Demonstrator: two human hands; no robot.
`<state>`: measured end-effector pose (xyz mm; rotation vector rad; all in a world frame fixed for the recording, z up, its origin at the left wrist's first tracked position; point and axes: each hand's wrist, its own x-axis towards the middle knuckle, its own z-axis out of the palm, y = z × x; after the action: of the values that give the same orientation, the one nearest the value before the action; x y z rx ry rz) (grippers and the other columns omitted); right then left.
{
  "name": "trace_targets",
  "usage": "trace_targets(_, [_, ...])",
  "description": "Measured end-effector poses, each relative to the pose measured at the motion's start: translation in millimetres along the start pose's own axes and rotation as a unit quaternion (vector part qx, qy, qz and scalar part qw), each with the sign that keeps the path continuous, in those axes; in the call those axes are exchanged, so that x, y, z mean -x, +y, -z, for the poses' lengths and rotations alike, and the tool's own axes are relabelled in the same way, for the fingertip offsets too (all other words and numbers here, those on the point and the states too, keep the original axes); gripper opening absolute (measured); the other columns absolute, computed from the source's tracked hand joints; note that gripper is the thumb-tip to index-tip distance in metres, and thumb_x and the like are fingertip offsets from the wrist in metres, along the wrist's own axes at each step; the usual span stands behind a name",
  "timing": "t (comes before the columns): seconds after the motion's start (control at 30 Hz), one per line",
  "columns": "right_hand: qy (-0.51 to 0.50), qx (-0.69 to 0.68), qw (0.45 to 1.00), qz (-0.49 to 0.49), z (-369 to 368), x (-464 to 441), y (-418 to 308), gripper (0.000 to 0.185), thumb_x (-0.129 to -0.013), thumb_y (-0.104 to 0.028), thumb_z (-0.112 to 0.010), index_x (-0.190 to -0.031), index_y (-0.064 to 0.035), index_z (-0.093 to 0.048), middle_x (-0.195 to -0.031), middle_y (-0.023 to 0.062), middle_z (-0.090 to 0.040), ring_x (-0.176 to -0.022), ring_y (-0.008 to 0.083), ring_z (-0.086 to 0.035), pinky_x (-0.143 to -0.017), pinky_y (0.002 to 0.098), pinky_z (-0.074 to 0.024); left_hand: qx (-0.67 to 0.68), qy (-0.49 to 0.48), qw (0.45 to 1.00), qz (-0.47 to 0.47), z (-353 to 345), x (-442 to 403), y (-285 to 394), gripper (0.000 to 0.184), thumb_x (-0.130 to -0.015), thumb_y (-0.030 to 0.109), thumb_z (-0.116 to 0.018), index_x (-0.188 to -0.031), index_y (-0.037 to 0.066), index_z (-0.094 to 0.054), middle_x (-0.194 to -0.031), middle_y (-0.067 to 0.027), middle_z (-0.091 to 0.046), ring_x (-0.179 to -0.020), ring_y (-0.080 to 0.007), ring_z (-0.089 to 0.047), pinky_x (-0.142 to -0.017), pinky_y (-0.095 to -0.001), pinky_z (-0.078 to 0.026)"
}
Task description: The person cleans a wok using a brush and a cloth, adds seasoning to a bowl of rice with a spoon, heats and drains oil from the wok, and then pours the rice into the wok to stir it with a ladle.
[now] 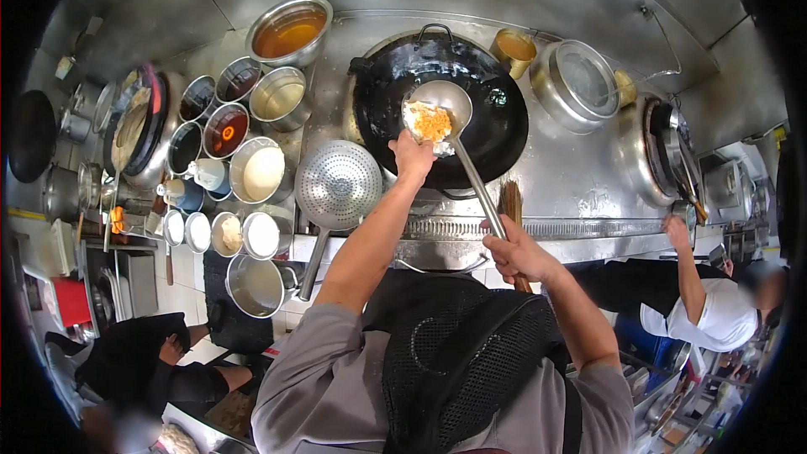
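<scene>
The right grip [523,254] is closed around the handle of a ladle [473,176]; a brush [511,200] runs just beneath it. A perforated strainer [339,185] lies to the left of the left grip [412,157]. That grip is at the ladle's bowl, touching orange-and-white food [430,124] there; I cannot tell whether its fingers are closed on it. Beneath it, beyond the right grip, is a black wok [494,130].
</scene>
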<state>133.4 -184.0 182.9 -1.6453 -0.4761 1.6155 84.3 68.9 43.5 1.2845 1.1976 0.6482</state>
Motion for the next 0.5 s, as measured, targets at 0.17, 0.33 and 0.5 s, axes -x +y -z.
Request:
trace_targets(0.17, [-0.034, -0.061, 0.997, -0.032, 8, 0, -8, 0.037, -0.098, -0.015, -0.053, -0.129, -0.0037, -0.037, -0.059, -0.0036, -0.037, -0.040, 0.0066, -0.036, -0.036, 0.0260, -0.0358, -0.029, -0.002, 0.999, -0.024, 0, -7, -6, 0.039, -0.082, 0.001, -0.064, -0.119, -0.007, -0.052, -0.126, -0.0262, -0.035, -0.091, -0.0340, -0.063, -0.064, -0.0311, -0.063])
trace_targets(0.33, [-0.081, -0.170, 0.981, -0.048, 26, -8, -14, 0.033, -0.097, -0.015, -0.053, -0.126, -0.0053, -0.041, -0.060, -0.0060, -0.035, -0.039, 0.0022, -0.032, -0.032, 0.0209, -0.0298, -0.048, -0.003, 0.999, -0.025, 0, -15, -8, 0.033, -0.081, -0.007, -0.062, -0.113, -0.006, -0.054, -0.118, -0.0179, -0.045, -0.089, -0.0228, -0.063, -0.063, -0.0268, -0.063])
trace_targets(0.5, [-0.122, -0.327, 0.937, -0.003, 35, -7, -17, 0.035, -0.101, -0.020, -0.052, -0.130, -0.0028, -0.048, -0.059, -0.0087, -0.034, -0.038, -0.0027, -0.030, -0.029, 0.0170, -0.0245, 0.136, -0.084, 0.985, 0.058, 7, -23, -14, 0.025, -0.084, -0.006, -0.055, -0.109, -0.001, -0.055, -0.103, -0.0119, -0.065, -0.090, -0.0231, -0.067, -0.065, -0.0330, -0.062])
